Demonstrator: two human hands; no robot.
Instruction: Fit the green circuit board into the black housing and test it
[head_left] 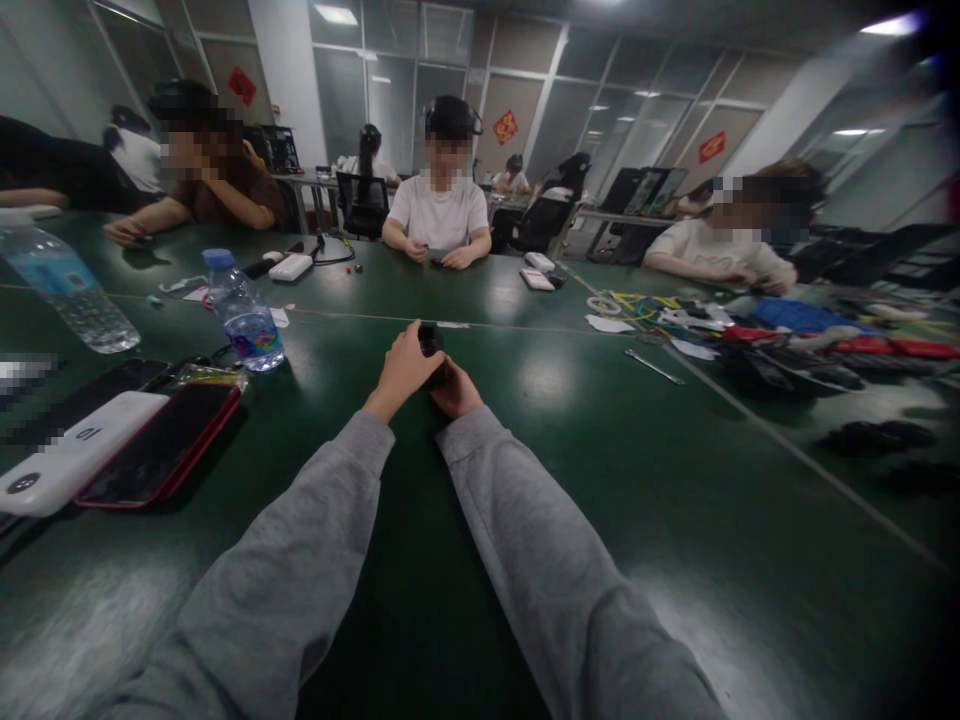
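Both my hands meet over the green table [525, 460], out in front of me. Between them is a small black object [432, 342], its kind too dark and too covered to make out. My left hand [406, 368] grips it from the left and above, with the thumb reaching across its near side. Around its lower right side curls my right hand [459, 390], whose fingers are mostly hidden behind the object. Grey sleeves cover both forearms.
Left of my arms stand a small water bottle [251, 325], a larger bottle [75, 290], a red-cased phone [169, 445] and a white power bank [90, 440]. A wrench [654, 367] and tangled cables [652, 312] lie to the right. Several people sit around the table.
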